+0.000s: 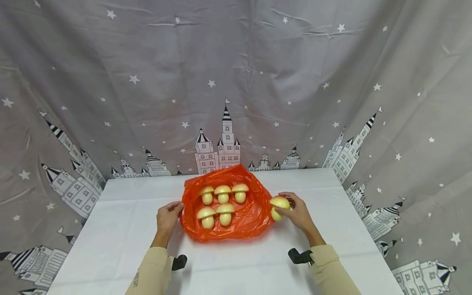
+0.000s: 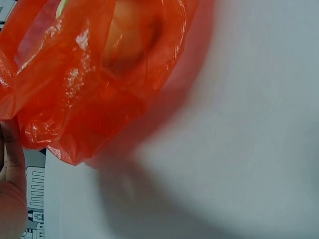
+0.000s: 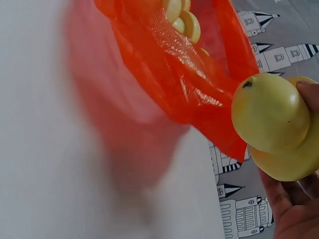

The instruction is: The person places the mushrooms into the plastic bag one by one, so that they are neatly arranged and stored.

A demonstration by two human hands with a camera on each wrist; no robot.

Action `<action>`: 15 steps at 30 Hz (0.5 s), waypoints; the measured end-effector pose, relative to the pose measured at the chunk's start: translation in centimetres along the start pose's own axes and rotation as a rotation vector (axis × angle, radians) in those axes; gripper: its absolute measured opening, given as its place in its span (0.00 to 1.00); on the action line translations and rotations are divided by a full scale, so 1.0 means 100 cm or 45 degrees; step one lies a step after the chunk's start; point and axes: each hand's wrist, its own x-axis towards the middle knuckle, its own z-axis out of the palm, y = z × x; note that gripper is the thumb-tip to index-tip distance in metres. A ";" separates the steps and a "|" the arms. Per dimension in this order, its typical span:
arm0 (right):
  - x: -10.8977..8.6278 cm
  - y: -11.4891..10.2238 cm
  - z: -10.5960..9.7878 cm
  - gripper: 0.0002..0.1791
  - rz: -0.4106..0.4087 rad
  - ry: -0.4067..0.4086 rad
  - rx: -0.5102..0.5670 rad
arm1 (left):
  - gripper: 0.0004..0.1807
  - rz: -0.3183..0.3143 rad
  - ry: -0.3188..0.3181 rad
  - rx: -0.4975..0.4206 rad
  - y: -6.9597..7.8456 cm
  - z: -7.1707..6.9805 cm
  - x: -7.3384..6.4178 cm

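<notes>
A red plastic bag [image 1: 250, 223] lies spread open on the white table, with several pale yellow mushrooms [image 1: 225, 219] inside in two rows. My left hand [image 1: 169, 217] pinches the bag's left edge between thumb and fingers; in the left wrist view only part of this hand [image 2: 12, 184] shows. At the bag's right edge, my right hand [image 1: 298, 211] grips another yellow mushroom [image 1: 280, 202] by its cap, stem pointing down. The right wrist view shows the rounded stem of this mushroom [image 3: 269, 112] close up, just beside the bag's rim [image 3: 219, 129].
The white table [image 1: 236, 266] extends around the bag on all sides. Behind it hangs a grey curtain [image 1: 236, 61] printed with stars and castles. A black wrist mount [image 1: 179, 262] sticks out from the left sleeve, and another mount [image 1: 299, 256] from the right.
</notes>
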 end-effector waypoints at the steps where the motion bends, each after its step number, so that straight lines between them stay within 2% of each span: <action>1: -0.002 -0.006 0.001 0.27 -0.005 -0.006 0.000 | 0.20 0.001 0.003 0.005 0.000 0.000 0.000; 4: -0.005 -0.019 0.003 0.26 -0.046 -0.009 -0.004 | 0.20 0.019 0.011 -0.006 0.000 -0.001 0.000; 6: -0.005 -0.020 0.005 0.26 -0.059 -0.005 -0.001 | 0.19 0.038 0.013 -0.022 0.001 0.000 0.000; 9: 0.000 -0.008 0.008 0.26 -0.096 0.008 -0.001 | 0.18 0.044 0.015 -0.035 0.002 0.001 -0.002; 15: 0.012 0.013 0.020 0.26 -0.072 0.010 0.013 | 0.18 0.011 0.025 -0.031 0.002 0.001 -0.002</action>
